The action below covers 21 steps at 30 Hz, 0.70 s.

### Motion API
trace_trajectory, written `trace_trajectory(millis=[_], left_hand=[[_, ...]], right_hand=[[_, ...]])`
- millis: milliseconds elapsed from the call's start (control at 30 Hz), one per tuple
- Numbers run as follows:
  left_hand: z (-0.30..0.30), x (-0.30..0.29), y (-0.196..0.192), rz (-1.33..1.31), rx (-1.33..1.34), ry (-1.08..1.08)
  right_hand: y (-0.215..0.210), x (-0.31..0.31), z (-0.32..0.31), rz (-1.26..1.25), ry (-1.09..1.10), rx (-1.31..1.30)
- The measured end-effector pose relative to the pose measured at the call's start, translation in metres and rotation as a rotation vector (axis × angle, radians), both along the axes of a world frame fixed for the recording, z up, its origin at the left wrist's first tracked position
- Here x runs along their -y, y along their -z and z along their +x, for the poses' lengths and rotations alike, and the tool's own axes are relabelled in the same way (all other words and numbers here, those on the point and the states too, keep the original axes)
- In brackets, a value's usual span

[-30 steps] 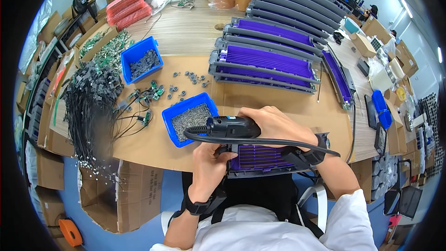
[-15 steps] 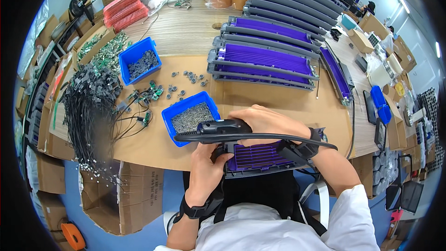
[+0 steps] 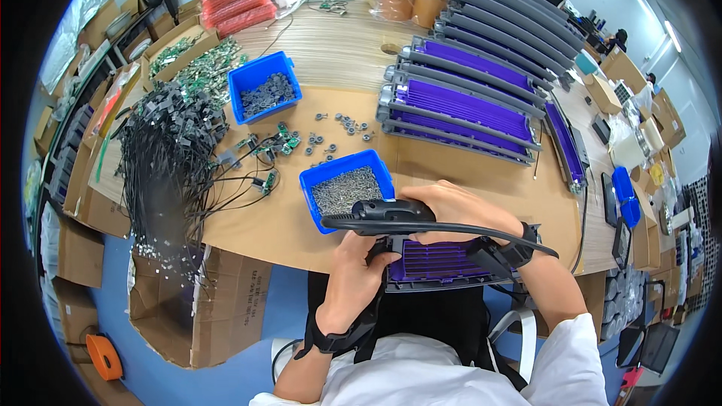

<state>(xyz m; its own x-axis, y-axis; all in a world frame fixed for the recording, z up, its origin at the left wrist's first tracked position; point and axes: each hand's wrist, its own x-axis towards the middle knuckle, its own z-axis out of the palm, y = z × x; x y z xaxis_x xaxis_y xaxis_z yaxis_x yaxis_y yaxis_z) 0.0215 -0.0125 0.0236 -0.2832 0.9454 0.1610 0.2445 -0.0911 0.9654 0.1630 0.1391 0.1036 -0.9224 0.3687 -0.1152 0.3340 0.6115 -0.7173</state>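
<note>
My right hand (image 3: 470, 209) is wrapped round a black corded power screwdriver (image 3: 391, 212), which lies crosswise over the near edge of the table. Under it rests a purple slatted panel in a grey frame (image 3: 440, 263). The left end of that panel is gripped by my left hand (image 3: 348, 280), thumb and fingers closed on the frame just below the tool. The screwdriver's tip and the spot it meets are hidden. Just beyond the tool stands a blue bin of small metal screws (image 3: 346, 194).
Another blue bin (image 3: 265, 90) holds grey round parts, with loose ones scattered nearby. Bundled black cables (image 3: 169, 158) and green circuit boards (image 3: 203, 68) lie at left. Grey-and-purple panels (image 3: 462, 116) are lined up at the far right. A cardboard box (image 3: 226, 308) sits on the floor.
The whole scene has shifted to the right in the picture as my head turned. Both hands, the screwdriver and the panel keep nearly the same arrangement.
</note>
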Motion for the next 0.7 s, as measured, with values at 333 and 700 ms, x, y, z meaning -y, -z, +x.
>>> trace_trajectory(millis=[333, 700], left_hand=[[-0.010, 0.002, 0.000, 0.117, -0.134, -0.053], [-0.010, 0.000, -0.001, 0.130, -0.132, -0.048]], right_hand=[[-0.055, 0.021, -0.001, -0.131, 0.355, -0.518], [-0.010, 0.020, -0.050, -0.343, 0.327, -1.204]])
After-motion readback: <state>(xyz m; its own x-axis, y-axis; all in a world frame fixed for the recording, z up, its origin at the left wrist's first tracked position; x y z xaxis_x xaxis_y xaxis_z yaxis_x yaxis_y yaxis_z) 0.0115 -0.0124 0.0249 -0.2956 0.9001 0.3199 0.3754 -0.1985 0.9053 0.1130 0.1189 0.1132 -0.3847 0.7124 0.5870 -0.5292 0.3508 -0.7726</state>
